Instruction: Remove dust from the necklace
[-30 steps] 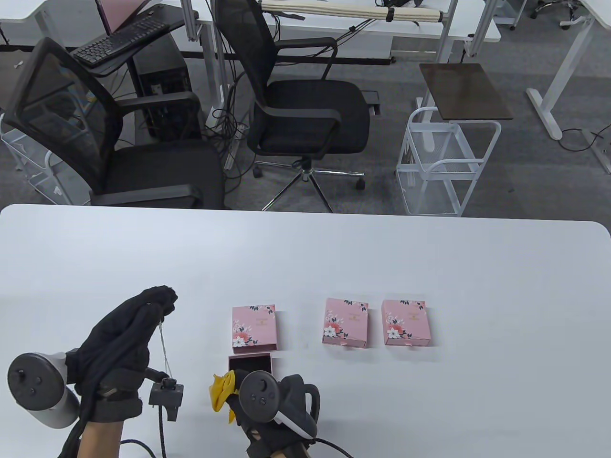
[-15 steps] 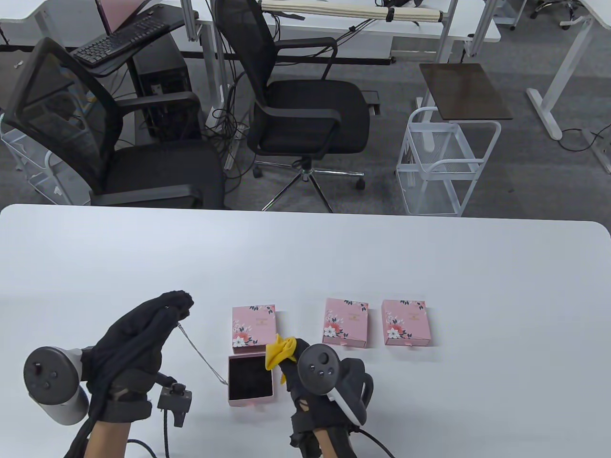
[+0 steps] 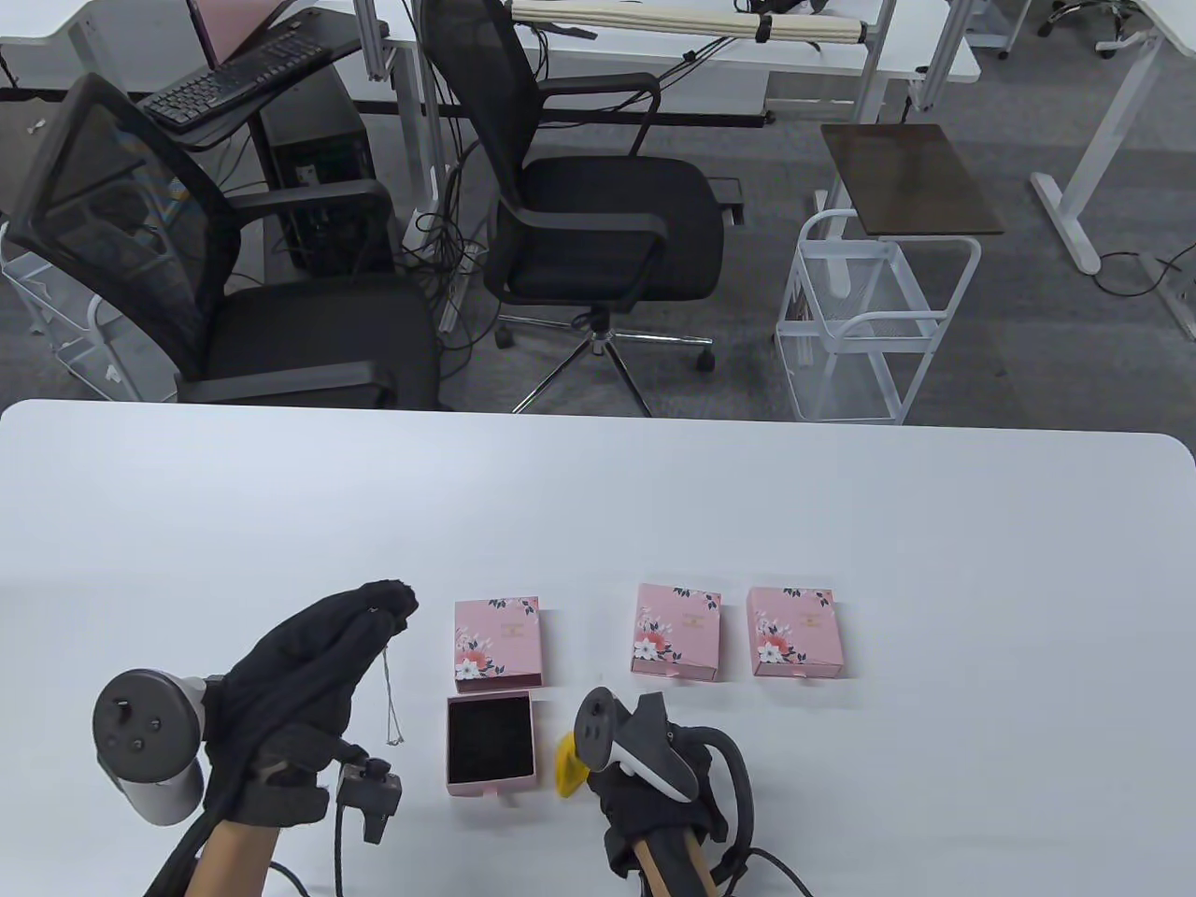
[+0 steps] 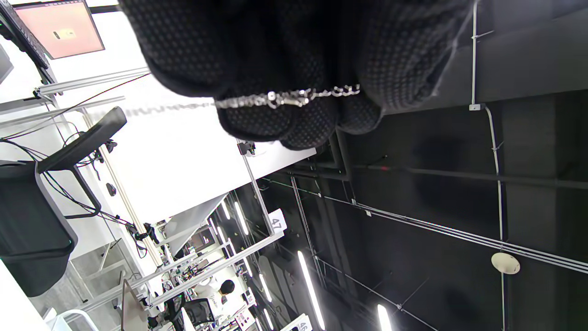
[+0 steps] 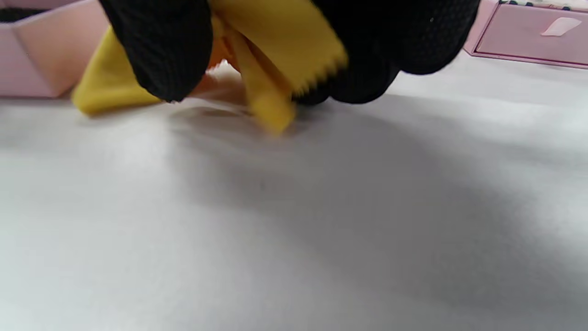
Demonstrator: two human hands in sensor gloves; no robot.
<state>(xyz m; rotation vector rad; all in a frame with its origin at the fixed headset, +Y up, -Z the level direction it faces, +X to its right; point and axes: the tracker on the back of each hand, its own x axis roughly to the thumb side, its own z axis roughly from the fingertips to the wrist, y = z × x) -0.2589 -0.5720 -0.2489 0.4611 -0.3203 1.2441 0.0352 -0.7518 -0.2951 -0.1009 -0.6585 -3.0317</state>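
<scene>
**Necklace out of the box, dusting looking close to wrapped up**

Pinching the necklace (image 3: 391, 696) up high with the left hand (image 3: 308, 673), chain dangling just left of the open box (image 3: 490, 743). Clutching the yellow cloth (image 3: 570, 772) in the right hand's (image 3: 654, 794) curled fingers, pressing it down on the table (image 3: 841, 523) right of the box. Guessing what's left: dropping the chain back in and closing up. Leaving three closed boxes alone.

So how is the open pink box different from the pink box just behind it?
The open pink box shows a black inside and no picture; the box behind it is closed with flowers on top. The open one sits nearer the hands. Both are pink and lie on the white table.
</scene>
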